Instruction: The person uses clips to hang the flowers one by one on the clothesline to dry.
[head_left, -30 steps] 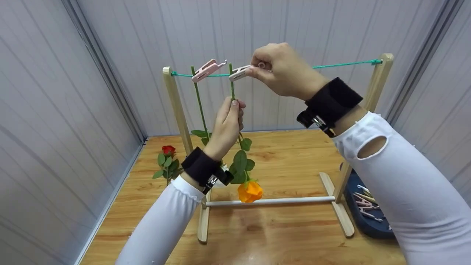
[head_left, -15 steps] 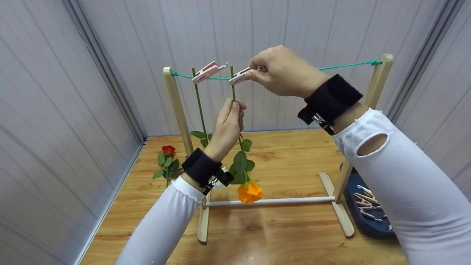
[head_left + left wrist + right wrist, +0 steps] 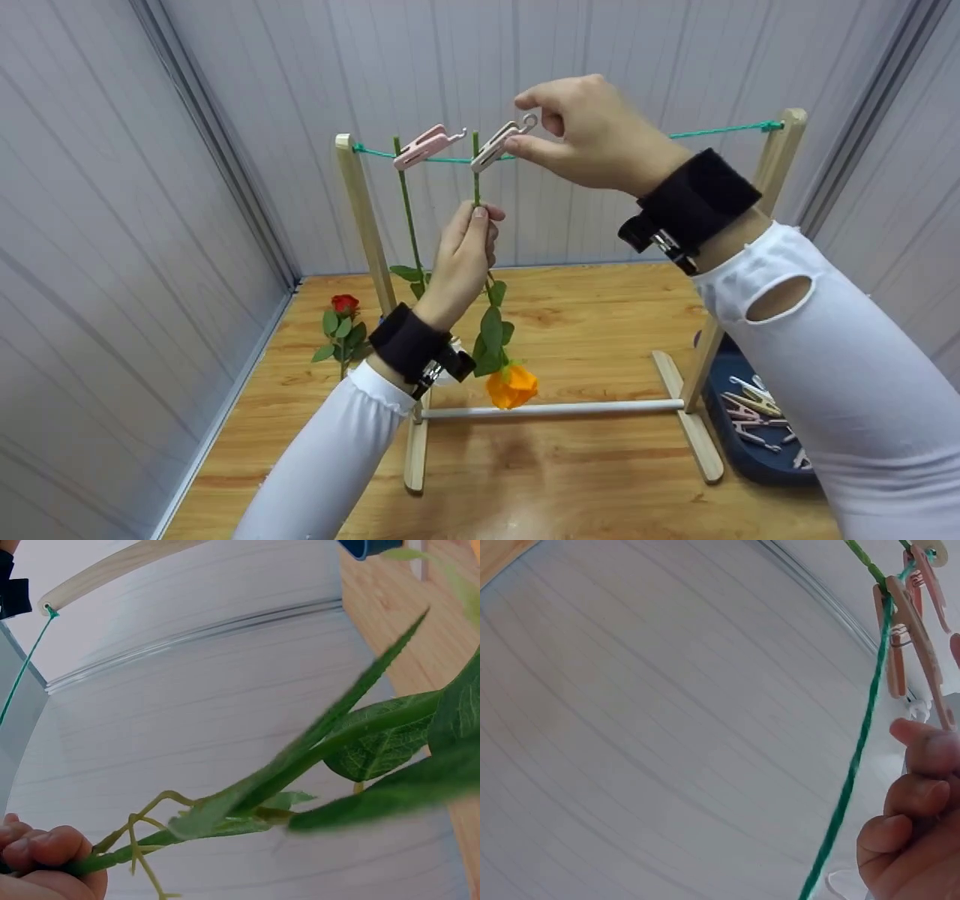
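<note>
An orange rose (image 3: 512,387) hangs head down, its green stem (image 3: 315,757) gripped by my left hand (image 3: 466,255) below the line. A pale clothespin (image 3: 495,146) clamps the stem's top to the green string (image 3: 450,160). Beside that clothespin is my right hand (image 3: 592,139), index finger lifted off and thumb tip still at its lower arm. In the right wrist view the clothespin (image 3: 911,637) bites on string and stem, with the right fingers (image 3: 922,795) below it. To the left, a pink clothespin (image 3: 427,146) holds another stem; a white bloom (image 3: 450,367) is partly hidden behind my left wrist.
The string spans two wooden posts (image 3: 780,161) of a rack, joined low down by a white rod (image 3: 600,409). A red rose (image 3: 345,304) lies at the left of the wooden table (image 3: 585,480). At right, a dark blue tray (image 3: 750,469) holds several clothespins.
My right thumb and index finger have spread apart, letting go of the pale clothespin, which now tilts more steeply. My left hand keeps its grip on the stem.
</note>
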A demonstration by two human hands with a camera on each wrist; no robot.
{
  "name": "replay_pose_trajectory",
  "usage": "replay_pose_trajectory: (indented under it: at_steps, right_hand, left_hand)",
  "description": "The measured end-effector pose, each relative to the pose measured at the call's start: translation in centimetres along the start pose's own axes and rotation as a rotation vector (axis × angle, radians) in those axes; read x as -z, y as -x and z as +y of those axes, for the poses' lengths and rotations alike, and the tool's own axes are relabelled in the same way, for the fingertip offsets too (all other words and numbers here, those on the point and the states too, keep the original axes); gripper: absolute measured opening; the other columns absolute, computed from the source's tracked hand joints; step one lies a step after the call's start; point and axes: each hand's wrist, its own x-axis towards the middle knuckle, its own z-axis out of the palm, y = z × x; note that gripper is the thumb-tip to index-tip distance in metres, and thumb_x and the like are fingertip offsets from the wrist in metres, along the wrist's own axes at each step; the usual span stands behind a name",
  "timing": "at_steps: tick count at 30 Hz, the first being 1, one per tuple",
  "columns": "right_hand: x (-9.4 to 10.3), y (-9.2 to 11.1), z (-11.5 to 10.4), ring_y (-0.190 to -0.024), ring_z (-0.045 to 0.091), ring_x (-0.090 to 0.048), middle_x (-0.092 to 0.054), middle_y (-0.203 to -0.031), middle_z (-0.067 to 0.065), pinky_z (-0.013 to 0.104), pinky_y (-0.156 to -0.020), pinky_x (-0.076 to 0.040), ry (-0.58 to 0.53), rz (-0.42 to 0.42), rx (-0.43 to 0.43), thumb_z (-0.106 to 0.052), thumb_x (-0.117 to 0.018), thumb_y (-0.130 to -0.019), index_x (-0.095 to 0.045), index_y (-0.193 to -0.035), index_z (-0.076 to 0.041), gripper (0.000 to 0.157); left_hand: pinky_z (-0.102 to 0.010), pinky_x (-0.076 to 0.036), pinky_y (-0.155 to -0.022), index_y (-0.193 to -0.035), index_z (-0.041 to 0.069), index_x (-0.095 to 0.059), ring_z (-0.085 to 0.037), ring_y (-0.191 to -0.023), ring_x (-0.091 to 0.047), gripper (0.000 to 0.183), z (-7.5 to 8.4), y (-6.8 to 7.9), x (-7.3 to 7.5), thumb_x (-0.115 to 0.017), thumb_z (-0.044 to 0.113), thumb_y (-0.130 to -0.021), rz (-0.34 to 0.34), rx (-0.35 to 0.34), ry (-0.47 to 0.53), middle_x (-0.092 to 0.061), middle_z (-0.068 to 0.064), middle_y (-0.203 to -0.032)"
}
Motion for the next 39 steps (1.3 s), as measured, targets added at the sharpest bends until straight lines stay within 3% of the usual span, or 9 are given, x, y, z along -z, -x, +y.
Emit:
replay_pose_trajectory:
  at_steps: [10,18,21,24,29,32,35,39]
  right_hand:
    - [1.0,1.5,0.0,-0.069,0.015,-0.038,-0.044,-0.077,0.001,0.026,-0.069,-0.03,-0.031,0.14,0.065,-0.016,-0.073,-0.105,-0.068,-0.137,0.008,0.041]
    - [0.9,2.6,0.7,-0.067,0.014,-0.037,-0.044,-0.076,0.002,0.024,-0.068,-0.028,-0.019,0.173,0.093,-0.014,-0.073,-0.105,-0.068,-0.137,0.009,0.04]
    - [0.8,3.2,0.9,-0.067,0.015,-0.037,-0.047,-0.075,0.007,0.024,-0.068,-0.029,-0.013,0.19,0.117,-0.012,-0.073,-0.104,-0.069,-0.135,0.01,0.038]
    - [0.6,3.9,1.0,-0.069,0.017,-0.038,-0.049,-0.076,0.013,0.026,-0.071,-0.029,-0.011,0.205,0.146,-0.012,-0.074,-0.103,-0.07,-0.133,0.01,0.037]
    - [0.3,5.0,1.3,-0.074,0.019,-0.039,-0.05,-0.079,0.018,0.028,-0.073,-0.03,-0.008,0.226,0.204,-0.009,-0.074,-0.103,-0.07,-0.132,0.009,0.035]
    - [0.2,5.7,1.7,-0.075,0.018,-0.04,-0.051,-0.08,0.018,0.026,-0.074,-0.03,-0.013,0.247,0.227,-0.008,-0.075,-0.102,-0.069,-0.132,0.01,0.035]
    - [0.0,6.5,2.1,-0.077,0.017,-0.04,-0.05,-0.081,0.017,0.024,-0.075,-0.03,-0.021,0.258,0.231,-0.007,-0.076,-0.101,-0.069,-0.131,0.011,0.036]
    - [-0.3,7.9,2.7,-0.076,0.015,-0.039,-0.051,-0.082,0.016,0.023,-0.074,-0.031,-0.038,0.256,0.219,-0.007,-0.077,-0.1,-0.069,-0.13,0.01,0.036]
  left_hand:
    - [-0.025,-0.035,-0.068,-0.121,-0.002,-0.056,-0.012,-0.069,-0.038,0.031,0.1,0.3,0.1,-0.028,0.009,-0.119,0.011,-0.075,-0.055,-0.047,0.0,-0.088]
    - [-0.026,-0.044,-0.079,-0.125,-0.003,-0.055,-0.016,-0.081,-0.05,0.027,-0.1,0.6,0.2,-0.032,0.008,-0.119,0.022,-0.081,-0.074,-0.055,-0.006,-0.095]
    - [-0.029,-0.05,-0.088,-0.13,-0.004,-0.055,-0.021,-0.092,-0.061,0.026,0.0,0.8,0.3,-0.034,0.009,-0.118,0.032,-0.084,-0.108,-0.062,-0.016,-0.105]
    - [-0.035,-0.052,-0.106,-0.14,-0.005,-0.05,-0.03,-0.115,-0.066,0.029,0.1,0.9,0.5,-0.037,0.008,-0.117,0.026,-0.094,-0.134,-0.065,-0.025,-0.125]
    - [-0.047,-0.041,-0.127,-0.158,-0.004,-0.035,-0.036,-0.148,-0.052,0.047,0.0,1.5,0.9,-0.047,0.009,-0.114,0.027,-0.142,-0.224,-0.051,-0.025,-0.156]
    - [-0.049,-0.033,-0.132,-0.163,-0.006,-0.029,-0.037,-0.157,-0.041,0.06,0.0,2.0,1.1,-0.053,0.01,-0.111,0.056,-0.174,-0.312,-0.04,-0.026,-0.167]
    - [-0.048,-0.027,-0.135,-0.163,-0.01,-0.027,-0.038,-0.162,-0.033,0.063,0.0,2.6,1.4,-0.056,0.01,-0.11,0.081,-0.213,-0.382,-0.034,-0.028,-0.17]
    - [-0.049,-0.03,-0.133,-0.155,-0.013,-0.036,-0.041,-0.157,-0.038,0.056,-0.2,3.4,1.8,-0.057,0.008,-0.108,0.128,-0.307,-0.452,-0.041,-0.031,-0.164]
